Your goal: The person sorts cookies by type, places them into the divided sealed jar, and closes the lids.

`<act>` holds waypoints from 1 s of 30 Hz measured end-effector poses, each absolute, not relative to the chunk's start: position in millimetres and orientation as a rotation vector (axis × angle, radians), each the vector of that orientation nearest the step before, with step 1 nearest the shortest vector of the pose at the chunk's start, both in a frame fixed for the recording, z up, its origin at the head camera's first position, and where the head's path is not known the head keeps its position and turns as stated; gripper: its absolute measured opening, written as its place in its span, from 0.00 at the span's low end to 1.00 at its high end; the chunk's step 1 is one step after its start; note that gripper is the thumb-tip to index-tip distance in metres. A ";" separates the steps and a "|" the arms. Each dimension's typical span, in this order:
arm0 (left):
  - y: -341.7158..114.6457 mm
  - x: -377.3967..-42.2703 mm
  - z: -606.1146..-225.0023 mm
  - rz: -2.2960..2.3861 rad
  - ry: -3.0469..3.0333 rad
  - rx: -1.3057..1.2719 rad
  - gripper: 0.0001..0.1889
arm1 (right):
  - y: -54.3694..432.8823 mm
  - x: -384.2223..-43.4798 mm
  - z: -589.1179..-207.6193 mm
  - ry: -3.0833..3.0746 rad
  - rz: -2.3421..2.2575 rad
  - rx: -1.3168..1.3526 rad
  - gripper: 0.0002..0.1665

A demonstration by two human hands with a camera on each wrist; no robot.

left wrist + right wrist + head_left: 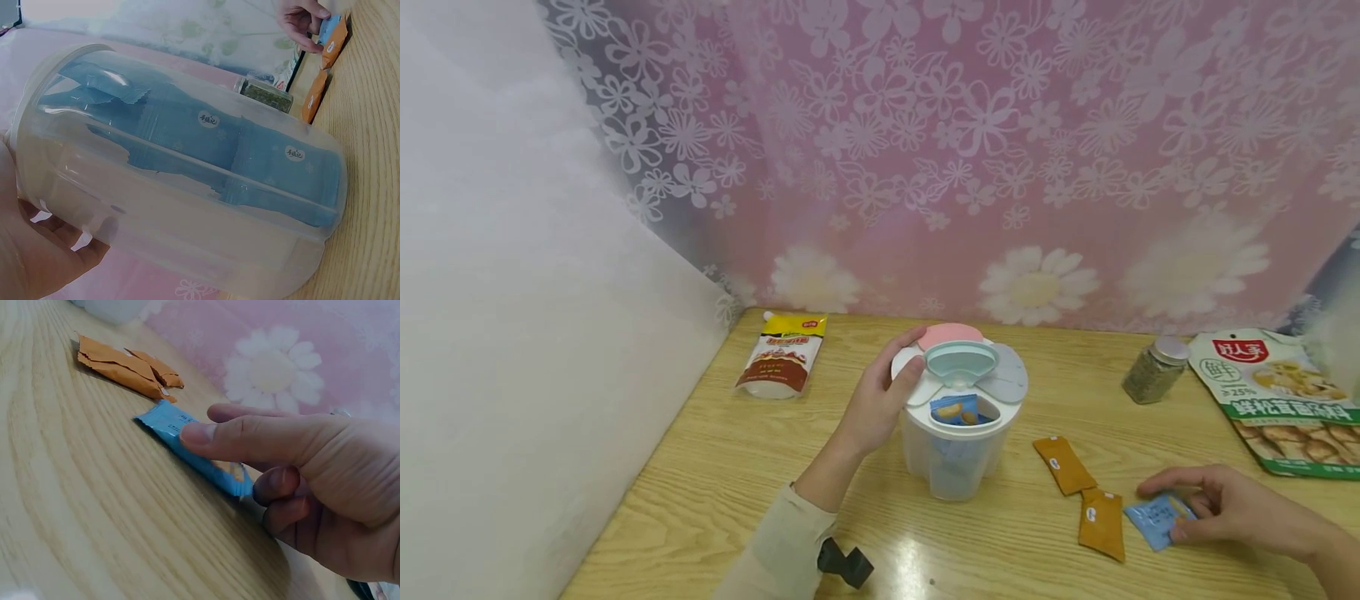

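A clear canister (952, 471) with a white sectioned lid stands on the table, one lid flap raised. My left hand (880, 396) grips it by the upper side, thumb over the lid's edge. Through its wall, several blue snack packets (194, 128) show stacked in one compartment, and one pokes into the uncovered opening. Off to the right, my right hand (1240, 512) has thumb and fingers about another blue snack packet (1157, 521), pinching it close over the tabletop. In the right wrist view the thumb lies across this packet (165, 422).
Two orange packets (1065, 465) lie between the canister and my right hand. Behind them is a small jar (1156, 371) of dried herbs, with a large green-and-white food bag (1281, 400) at far right. A yellow-topped pouch (782, 358) lies at back left. A floral curtain (925, 167) hangs behind.
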State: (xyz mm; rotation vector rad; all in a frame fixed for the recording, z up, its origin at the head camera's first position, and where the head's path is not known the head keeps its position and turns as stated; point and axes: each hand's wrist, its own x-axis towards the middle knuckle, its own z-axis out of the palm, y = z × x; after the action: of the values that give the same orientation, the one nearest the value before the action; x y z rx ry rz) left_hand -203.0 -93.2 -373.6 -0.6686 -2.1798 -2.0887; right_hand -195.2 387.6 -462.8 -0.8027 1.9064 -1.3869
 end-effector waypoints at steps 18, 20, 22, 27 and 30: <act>-92.5 -202.7 -373.9 -2.081 -2.180 -0.674 0.28 | 378.1 -194.5 -461.1 2.258 -1.188 -0.819 0.13; -92.7 -202.9 -374.1 -2.077 -2.176 -0.674 0.28 | 373.7 -195.1 -455.1 2.225 -1.230 -0.819 0.13; -93.1 -202.8 -374.2 -2.078 -2.172 -0.673 0.27 | 368.3 -195.1 -447.7 2.183 -1.272 -0.800 0.13; -93.1 -203.2 -374.3 -2.074 -2.177 -0.674 0.27 | 354.2 -192.5 -428.3 2.073 -1.383 -0.775 0.12; -92.8 -203.4 -374.8 -2.075 -2.181 -0.672 0.27 | 343.5 -189.9 -418.2 2.073 -1.426 -0.782 0.12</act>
State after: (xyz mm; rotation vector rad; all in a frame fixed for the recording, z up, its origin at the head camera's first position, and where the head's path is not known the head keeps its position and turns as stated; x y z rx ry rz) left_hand -203.4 -92.8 -374.8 -0.6719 -2.1808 -2.0751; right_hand -189.9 343.5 -418.2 -0.7819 2.0729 -1.4256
